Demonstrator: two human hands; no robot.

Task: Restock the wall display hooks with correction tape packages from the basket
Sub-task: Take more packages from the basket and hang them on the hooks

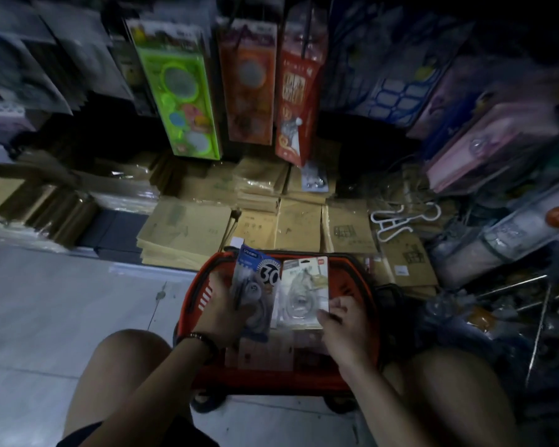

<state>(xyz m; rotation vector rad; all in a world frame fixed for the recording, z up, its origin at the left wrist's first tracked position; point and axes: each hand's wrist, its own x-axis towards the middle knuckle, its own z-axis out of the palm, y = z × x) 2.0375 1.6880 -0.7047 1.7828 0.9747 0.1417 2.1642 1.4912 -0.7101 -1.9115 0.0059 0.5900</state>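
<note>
Knees [128, 353] apart; left hand [221, 306] grips blue package [257, 282] (right hand [347, 325]: beige package [304, 290]).

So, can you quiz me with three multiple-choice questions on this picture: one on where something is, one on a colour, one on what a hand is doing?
1. Where is the basket? A on a shelf; B on the floor between the person's knees; C hung on the wall.
2. What colour is the basket? A red; B green; C white.
3. What is the left hand doing? A hanging idle; B holding a blue package; C pressing the floor.
Answers: B, it stands on the floor tiles between the knees; A, its rim is red; B, its fingers curl round the package.
</note>
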